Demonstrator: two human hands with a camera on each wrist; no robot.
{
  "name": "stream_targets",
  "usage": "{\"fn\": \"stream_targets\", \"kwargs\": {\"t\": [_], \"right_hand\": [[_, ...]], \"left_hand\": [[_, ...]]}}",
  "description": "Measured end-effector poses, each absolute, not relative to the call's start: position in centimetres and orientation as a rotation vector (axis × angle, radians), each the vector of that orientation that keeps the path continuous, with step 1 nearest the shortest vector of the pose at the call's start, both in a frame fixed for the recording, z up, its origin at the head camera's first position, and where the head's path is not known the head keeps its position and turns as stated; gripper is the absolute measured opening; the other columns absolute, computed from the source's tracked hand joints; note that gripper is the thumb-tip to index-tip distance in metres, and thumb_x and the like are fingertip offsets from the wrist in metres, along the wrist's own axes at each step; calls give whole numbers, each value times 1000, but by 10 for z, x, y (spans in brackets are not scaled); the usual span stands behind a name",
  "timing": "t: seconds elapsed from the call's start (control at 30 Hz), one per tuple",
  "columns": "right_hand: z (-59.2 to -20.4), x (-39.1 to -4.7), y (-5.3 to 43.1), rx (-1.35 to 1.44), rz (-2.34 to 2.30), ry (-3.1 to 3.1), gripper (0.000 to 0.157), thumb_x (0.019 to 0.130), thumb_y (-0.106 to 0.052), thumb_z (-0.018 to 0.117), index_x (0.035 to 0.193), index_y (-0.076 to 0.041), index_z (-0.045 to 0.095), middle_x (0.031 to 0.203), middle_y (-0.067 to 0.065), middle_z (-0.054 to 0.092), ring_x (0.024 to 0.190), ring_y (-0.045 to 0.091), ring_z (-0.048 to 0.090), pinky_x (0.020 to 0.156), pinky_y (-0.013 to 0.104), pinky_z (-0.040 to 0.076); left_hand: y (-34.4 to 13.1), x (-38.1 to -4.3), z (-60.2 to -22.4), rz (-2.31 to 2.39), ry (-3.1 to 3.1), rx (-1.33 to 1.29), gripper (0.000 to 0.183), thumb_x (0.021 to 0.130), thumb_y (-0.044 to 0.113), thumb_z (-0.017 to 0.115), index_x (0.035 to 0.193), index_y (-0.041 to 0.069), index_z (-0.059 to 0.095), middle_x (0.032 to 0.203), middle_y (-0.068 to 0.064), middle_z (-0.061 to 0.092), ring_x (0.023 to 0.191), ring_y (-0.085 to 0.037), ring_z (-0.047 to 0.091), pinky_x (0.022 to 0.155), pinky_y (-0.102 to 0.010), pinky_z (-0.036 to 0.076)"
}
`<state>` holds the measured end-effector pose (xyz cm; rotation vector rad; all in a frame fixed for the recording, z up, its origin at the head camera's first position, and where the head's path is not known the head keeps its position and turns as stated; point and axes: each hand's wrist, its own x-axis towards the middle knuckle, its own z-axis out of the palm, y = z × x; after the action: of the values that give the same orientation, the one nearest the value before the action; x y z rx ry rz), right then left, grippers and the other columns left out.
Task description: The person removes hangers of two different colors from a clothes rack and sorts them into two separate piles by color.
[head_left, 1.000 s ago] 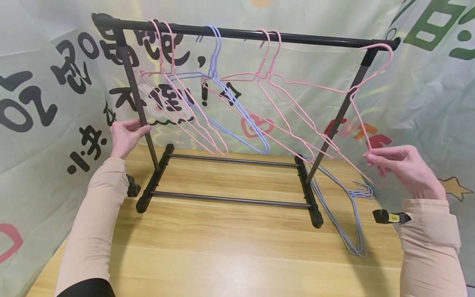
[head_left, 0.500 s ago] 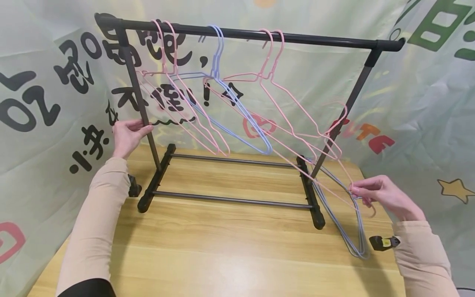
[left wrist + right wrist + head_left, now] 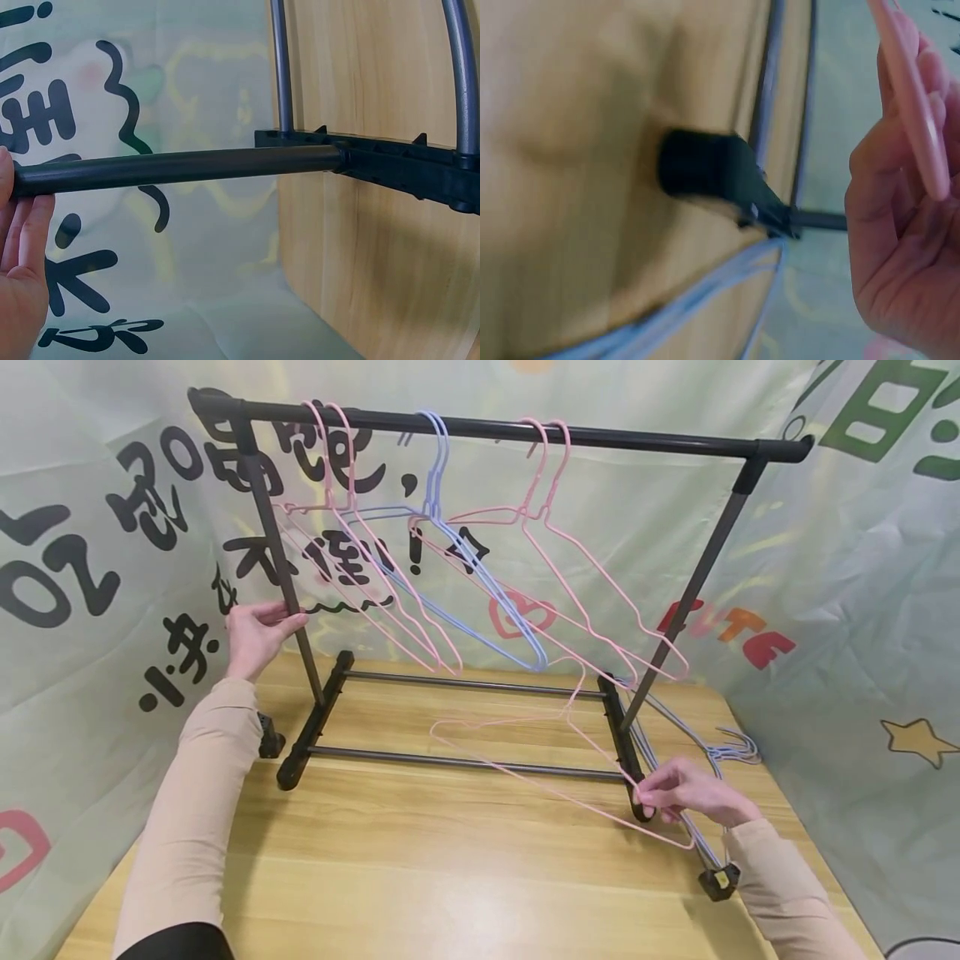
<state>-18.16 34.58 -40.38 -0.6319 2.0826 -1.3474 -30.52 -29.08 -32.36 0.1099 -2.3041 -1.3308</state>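
My left hand point(image 3: 258, 635) pinches the left post point(image 3: 277, 547) of a black clothes rack between thumb and fingers; the left wrist view shows fingertips against this post point(image 3: 187, 169). My right hand point(image 3: 693, 793) holds a pink clothes hanger point(image 3: 911, 97) by its right end, low over the rack's front right foot. This hanger's hook points up and its body slants below the hanging ones. On the top bar point(image 3: 480, 427) hang two pink hangers at left, two blue hangers point(image 3: 495, 593) mid-bar, and two more pink ones point(image 3: 573, 581) right of them.
Several blue-grey hangers point(image 3: 731, 750) lie on the wooden table point(image 3: 420, 860) by the rack's right foot, partly behind my right hand. Two low rails point(image 3: 465, 766) join the rack's feet. A printed cloth point(image 3: 847, 635) encloses the back and sides.
My right hand has come down and left, carrying the pink hanger from beside the right post to low in front of the rack. My left hand stays on its post.
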Motion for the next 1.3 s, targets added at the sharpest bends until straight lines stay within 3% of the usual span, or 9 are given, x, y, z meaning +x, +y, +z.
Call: {"fn": "stream_targets", "kwargs": {"t": [0.23, 0.53, 0.6, 0.8, 0.97, 1.17, 1.3], "right_hand": [[-428, -183, 316, -651, -1329, 1945, 28, 96, -2, 62, 99, 26, 61, 73, 7, 73, 55, -1, 60, 50, 15, 50], [-460, -173, 260, -639, -1305, 1774, 27, 93, -1, 66, 103, 24, 64, 83, 50, 60, 54, -1, 61, 52, 15, 52], [-464, -169, 248, -621, -1294, 1765, 26, 92, -1, 67, 103, 23, 65, 86, 53, 58, 54, -1, 62, 52, 15, 52], [-469, -156, 218, -555, -1230, 1756, 20, 90, 0, 69, 103, 14, 70, 88, 39, 69, 54, 2, 64, 51, 17, 53], [-468, -148, 205, -563, -1165, 1821, 13, 89, 0, 71, 97, 9, 74, 83, 37, 70, 53, 5, 65, 49, 17, 52], [-462, -145, 194, -791, -1020, 1966, 8, 84, 0, 75, 91, 5, 76, 75, 22, 75, 46, -2, 52, 43, 11, 40], [-460, -144, 189, -918, -941, 2028, 6, 84, -3, 77, 86, 3, 76, 74, 15, 76, 45, -6, 46, 43, 10, 39]], "left_hand": [[-292, -305, -325, -1334, -2300, 102, 44, 86, 26, 81, 118, -2, 72, 112, -14, 70, 68, 23, 57, 69, -3, 46], [-292, -305, -328, -1342, -2294, 99, 42, 86, 23, 81, 118, -3, 72, 111, -15, 70, 68, 23, 58, 69, -3, 47], [-292, -305, -328, -1344, -2295, 91, 42, 87, 23, 81, 119, -3, 71, 112, -15, 70, 69, 23, 58, 69, -3, 47], [-290, -305, -326, -1339, -2287, 95, 42, 87, 22, 81, 119, -3, 71, 111, -13, 70, 69, 23, 58, 70, -3, 47], [-290, -306, -325, -1353, -2282, 103, 41, 86, 20, 81, 119, -3, 71, 109, -10, 72, 68, 23, 58, 69, -3, 47], [-290, -305, -324, -1359, -2286, 108, 42, 86, 21, 81, 119, -2, 71, 108, -9, 71, 67, 23, 58, 70, -3, 46], [-290, -305, -324, -1369, -2291, 114, 44, 86, 24, 81, 120, -2, 71, 108, -7, 71, 68, 23, 58, 71, -3, 47]]}}
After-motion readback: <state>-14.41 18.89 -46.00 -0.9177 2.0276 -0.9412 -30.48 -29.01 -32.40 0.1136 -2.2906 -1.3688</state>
